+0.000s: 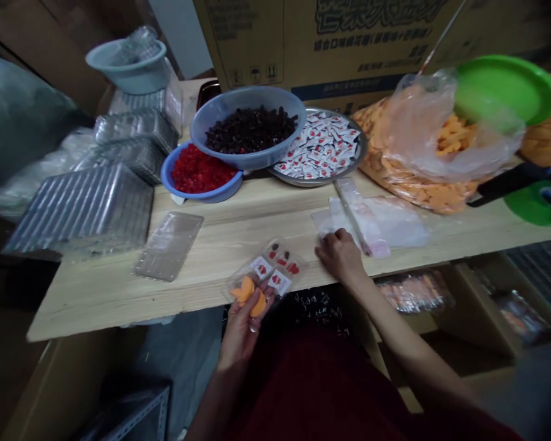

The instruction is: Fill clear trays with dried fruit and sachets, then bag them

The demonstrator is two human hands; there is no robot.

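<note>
My left hand (241, 324) grips a small clear plastic tray (266, 275) at the table's front edge. The tray holds orange pieces, white sachets and red bits in separate compartments. My right hand (340, 254) rests on the wooden table (239, 226) with its fingers curled on the edge of a pile of clear plastic bags (371, 223). Whether it pinches a bag is hard to tell.
An empty clear tray (169, 245) lies to the left, beside stacks of more trays (87, 208). Behind are a blue bowl of red bits (201, 174), a bowl of dark dried fruit (249, 125), a metal dish of sachets (319, 147), a bag of orange pieces (422, 153) and a green plate (505, 89).
</note>
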